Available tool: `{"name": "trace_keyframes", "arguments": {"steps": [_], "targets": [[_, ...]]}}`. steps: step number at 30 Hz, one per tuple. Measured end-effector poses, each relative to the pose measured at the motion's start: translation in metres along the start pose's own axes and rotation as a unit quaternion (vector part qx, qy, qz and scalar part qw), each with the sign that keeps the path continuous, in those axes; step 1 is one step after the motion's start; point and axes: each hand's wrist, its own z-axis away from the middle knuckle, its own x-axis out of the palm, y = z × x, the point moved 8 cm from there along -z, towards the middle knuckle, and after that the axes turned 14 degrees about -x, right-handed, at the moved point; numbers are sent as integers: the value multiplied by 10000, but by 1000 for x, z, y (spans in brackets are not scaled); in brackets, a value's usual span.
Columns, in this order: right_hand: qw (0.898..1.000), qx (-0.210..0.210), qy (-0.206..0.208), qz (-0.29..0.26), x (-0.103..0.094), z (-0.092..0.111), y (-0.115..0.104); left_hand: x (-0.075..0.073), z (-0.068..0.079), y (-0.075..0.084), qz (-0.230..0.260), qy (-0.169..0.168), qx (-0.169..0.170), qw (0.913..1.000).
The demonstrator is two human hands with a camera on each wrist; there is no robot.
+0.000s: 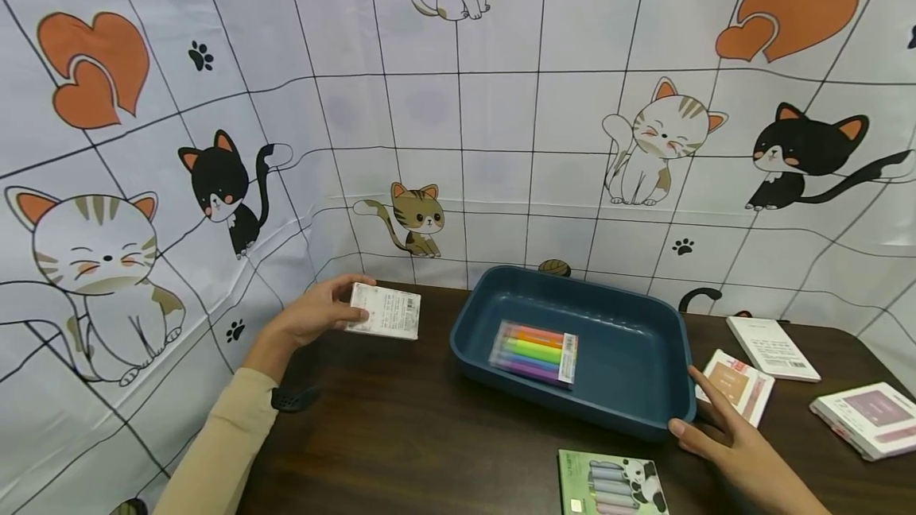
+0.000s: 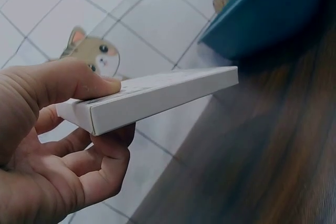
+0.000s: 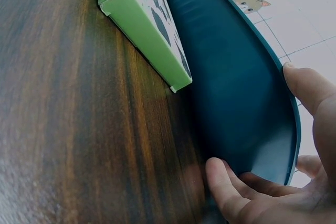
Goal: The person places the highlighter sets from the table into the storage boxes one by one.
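My left hand (image 1: 318,315) holds a small white flat box (image 1: 390,311) above the left side of the table. In the left wrist view, the thumb lies on top of the white box (image 2: 168,95) and curled fingers are beneath it. At the near right corner of a dark blue tray (image 1: 622,340), my right hand (image 1: 737,443) touches the rim and outer side with spread, fairly straight fingers. Inside the tray, toward its left, lies a clear pack of rainbow-coloured pens (image 1: 533,352).
A green box with a panda and pens printed on it (image 1: 611,483) lies before the tray. Right of the tray are a white box (image 1: 773,348), a box with a tan panel (image 1: 737,384) and one with a mauve panel (image 1: 869,420). A cat-print curtain (image 1: 501,118) hangs behind the table.
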Motion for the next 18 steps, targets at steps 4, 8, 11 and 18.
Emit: {"name": "trace_keyframes", "arguments": {"steps": [4,8,11,18], "targets": [[10000,3,-9,-10,1,0,1,11,-1,13,-23,-166,131,9998],[10000,-18,10,-49,1,0,0,19,1,21,35,-301,218,9993],[10000,-55,27,-53,1,-1,-1,21,3,25,58,-305,259,9992],[9999,-93,44,-120,0,0,-2,26,4,35,43,-280,418,9987]]}}
